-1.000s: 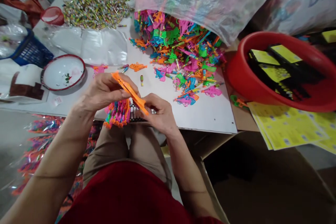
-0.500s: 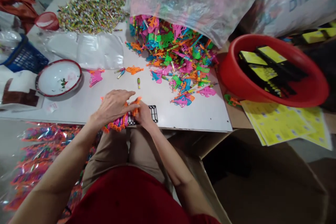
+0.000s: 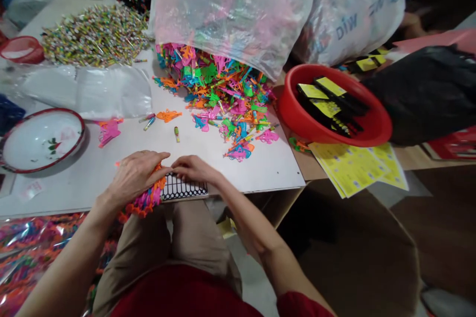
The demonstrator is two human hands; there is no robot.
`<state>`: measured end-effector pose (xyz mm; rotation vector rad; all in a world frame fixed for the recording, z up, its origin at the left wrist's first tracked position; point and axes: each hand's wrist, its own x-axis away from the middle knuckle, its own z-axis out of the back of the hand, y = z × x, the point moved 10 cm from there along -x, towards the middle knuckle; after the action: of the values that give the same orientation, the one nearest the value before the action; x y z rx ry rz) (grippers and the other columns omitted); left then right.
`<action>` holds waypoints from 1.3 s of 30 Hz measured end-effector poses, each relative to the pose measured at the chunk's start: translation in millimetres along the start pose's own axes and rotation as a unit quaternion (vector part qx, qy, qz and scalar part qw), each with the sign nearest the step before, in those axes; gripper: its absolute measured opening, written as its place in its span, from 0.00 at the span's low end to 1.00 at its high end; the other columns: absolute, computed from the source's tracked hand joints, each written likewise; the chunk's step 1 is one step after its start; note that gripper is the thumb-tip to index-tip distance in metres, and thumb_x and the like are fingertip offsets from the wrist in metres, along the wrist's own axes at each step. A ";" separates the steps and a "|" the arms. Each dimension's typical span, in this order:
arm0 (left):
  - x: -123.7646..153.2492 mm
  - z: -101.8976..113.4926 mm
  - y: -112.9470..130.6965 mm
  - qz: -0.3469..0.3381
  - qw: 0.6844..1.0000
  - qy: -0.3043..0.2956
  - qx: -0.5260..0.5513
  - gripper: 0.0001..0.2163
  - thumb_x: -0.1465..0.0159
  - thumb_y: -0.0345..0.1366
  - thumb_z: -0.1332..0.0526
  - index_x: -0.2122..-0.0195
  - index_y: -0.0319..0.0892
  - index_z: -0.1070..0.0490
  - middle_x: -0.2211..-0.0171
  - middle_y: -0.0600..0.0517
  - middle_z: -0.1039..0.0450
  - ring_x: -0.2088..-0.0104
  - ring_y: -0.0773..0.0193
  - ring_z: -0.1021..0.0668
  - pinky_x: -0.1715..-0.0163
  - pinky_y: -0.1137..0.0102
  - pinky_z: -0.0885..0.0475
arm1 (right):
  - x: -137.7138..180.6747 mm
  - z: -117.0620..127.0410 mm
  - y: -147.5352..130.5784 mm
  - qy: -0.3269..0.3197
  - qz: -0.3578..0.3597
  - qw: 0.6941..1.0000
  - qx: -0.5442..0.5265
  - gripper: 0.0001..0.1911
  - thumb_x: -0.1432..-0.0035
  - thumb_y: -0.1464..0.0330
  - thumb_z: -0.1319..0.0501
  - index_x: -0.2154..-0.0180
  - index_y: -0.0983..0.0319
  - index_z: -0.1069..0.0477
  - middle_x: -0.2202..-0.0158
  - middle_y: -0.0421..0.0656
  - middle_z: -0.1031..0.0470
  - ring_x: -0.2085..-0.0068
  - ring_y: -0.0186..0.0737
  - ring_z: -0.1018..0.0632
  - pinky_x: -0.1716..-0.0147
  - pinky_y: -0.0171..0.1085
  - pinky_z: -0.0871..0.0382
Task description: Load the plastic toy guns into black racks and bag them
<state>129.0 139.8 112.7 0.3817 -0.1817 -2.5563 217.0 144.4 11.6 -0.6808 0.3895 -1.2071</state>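
My left hand [image 3: 139,173] is curled over a packed row of orange and pink plastic toy guns [image 3: 143,204] at the table's front edge. The row stands at the left end of a black grid rack [image 3: 184,188], whose right part shows open cells. My right hand [image 3: 195,168] is at the rack's far edge, with fingers bent and tips close to my left fingers; what they pinch, if anything, is hidden. Beyond the hands lie a small yellow-green tube [image 3: 177,134], an orange toy gun [image 3: 169,115] and a pink toy gun [image 3: 109,131].
A large plastic bag [image 3: 230,10] spills a heap of coloured toy guns [image 3: 223,89]. At left are an enamel bowl [image 3: 40,141], clear bags [image 3: 111,91] and a pile of small tubes [image 3: 96,34]. A red basin [image 3: 297,119] and yellow sheets [image 3: 349,168] lie right.
The view has turned right, so the table's things sit farther left. My right hand has moved off the orange toy gun at the row's end to the rack's far edge, uncovering more cells.
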 end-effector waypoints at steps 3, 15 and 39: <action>1.5 3.5 -0.3 -0.005 1.000 0.025 -0.007 0.18 0.32 0.47 0.46 0.53 0.38 0.27 0.68 0.48 0.21 0.66 0.57 0.20 0.65 0.66 0.28 | -9.5 78.9 66.0 0.081 -0.118 0.984 0.106 0.12 0.37 0.74 0.46 0.56 0.65 0.26 0.56 0.50 0.24 0.56 0.42 0.25 0.56 0.37 0.34; -11.5 -1.7 -30.8 0.089 0.994 0.009 -0.065 0.14 0.33 0.45 0.43 0.60 0.41 0.25 0.68 0.47 0.22 0.65 0.57 0.21 0.64 0.66 0.31 | 33.0 87.6 45.4 0.206 -0.105 0.972 -0.042 0.09 0.40 0.68 0.46 0.61 0.65 0.30 0.69 0.44 0.26 0.68 0.39 0.27 0.66 0.36 0.34; -15.1 -3.7 -32.1 0.112 0.991 -0.029 -0.073 0.17 0.30 0.45 0.49 0.67 0.41 0.27 0.70 0.48 0.25 0.67 0.59 0.24 0.66 0.67 0.34 | 43.0 -57.5 -50.3 0.000 -0.110 0.990 0.089 0.16 0.40 0.83 0.53 0.55 0.64 0.35 0.58 0.48 0.30 0.58 0.41 0.27 0.61 0.36 0.29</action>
<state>126.5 174.8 106.1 0.2167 -0.0542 -2.3435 159.5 78.5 5.7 -0.5786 0.2065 -1.4317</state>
